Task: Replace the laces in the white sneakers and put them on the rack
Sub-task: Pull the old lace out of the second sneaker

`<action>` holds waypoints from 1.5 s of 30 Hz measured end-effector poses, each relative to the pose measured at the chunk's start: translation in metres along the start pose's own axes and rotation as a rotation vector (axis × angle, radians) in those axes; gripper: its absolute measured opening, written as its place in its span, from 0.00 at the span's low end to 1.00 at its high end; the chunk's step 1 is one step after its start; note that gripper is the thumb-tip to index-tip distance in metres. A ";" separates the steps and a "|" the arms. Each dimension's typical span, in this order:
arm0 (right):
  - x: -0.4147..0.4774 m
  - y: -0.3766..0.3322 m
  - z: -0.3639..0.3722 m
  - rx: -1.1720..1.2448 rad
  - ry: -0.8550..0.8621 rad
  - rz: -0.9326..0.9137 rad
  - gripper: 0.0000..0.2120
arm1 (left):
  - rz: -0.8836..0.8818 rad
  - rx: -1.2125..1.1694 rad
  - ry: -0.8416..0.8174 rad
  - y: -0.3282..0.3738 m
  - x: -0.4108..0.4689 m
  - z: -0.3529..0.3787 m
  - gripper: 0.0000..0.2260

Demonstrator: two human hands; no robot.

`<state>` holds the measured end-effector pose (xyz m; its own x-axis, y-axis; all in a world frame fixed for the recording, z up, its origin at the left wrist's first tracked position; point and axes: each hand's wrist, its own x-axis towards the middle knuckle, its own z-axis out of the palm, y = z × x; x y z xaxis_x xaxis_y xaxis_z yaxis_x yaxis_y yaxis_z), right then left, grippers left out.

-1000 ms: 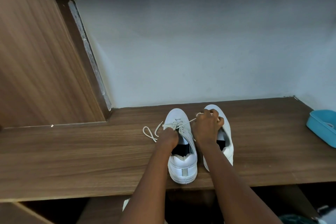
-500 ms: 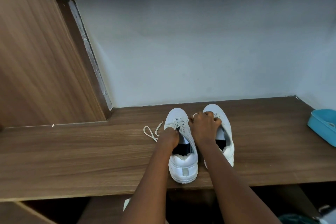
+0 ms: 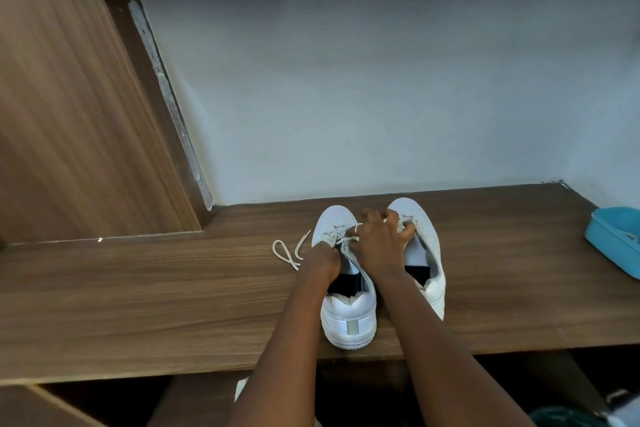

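A person is lacing the left sneaker (image 3: 348,317).
The left hand (image 3: 323,258) is pinching its lace (image 3: 304,238); the right hand (image 3: 381,243) is clutching the right sneaker (image 3: 431,253) just beside it.

Blue tray (image 3: 602,236) at right edge; pale wall (image 3: 381,97) behind; wood panel (image 3: 69,114) left.

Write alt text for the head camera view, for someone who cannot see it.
A person's left hand and right hand work a white lace on the left sneaker of a white pair side by side on a wooden shelf, toes toward the wall. The lace's loose end loops on the shelf; a blue tub sits at far right.
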<state>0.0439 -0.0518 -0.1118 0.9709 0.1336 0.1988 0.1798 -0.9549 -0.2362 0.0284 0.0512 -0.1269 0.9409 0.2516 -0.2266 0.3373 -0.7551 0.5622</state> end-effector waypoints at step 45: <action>0.003 0.002 0.003 0.002 0.048 0.129 0.12 | -0.017 -0.017 0.000 0.002 -0.004 -0.003 0.16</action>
<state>0.0479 -0.0529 -0.1146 0.9773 -0.0032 0.2119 0.0542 -0.9629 -0.2644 0.0254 0.0508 -0.1226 0.9349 0.2644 -0.2366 0.3540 -0.7405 0.5713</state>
